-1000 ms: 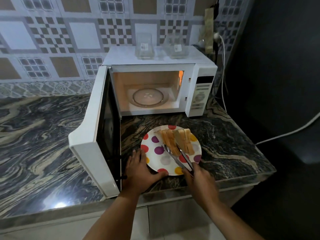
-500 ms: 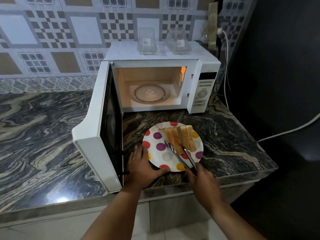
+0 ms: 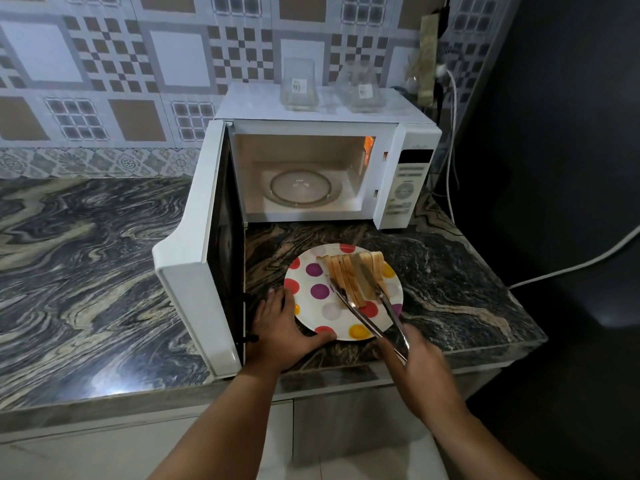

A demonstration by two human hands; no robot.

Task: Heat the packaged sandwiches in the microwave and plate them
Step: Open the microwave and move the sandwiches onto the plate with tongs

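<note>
The microwave (image 3: pixel 322 157) stands open, only its glass turntable (image 3: pixel 302 187) inside. At its 6 o'clock the dotted plate (image 3: pixel 313 306) holds the sandwiches (image 3: pixel 349 271) — cut slices standing on edge. The left hand (image 3: pixel 282 332) lies flat and spread at the plate's 8 o'clock rim. The right hand (image 3: pixel 420 365) is closed on tongs (image 3: pixel 372 315), their tips straddling the slices. Two clear tubs (image 3: pixel 299 85) on top bear small labels — unreadable.

Marbled countertop (image 3: pixel 86 271), patterned tile wall (image 3: pixel 138 64), white cable (image 3: pixel 568 265) (trailing right)
</note>
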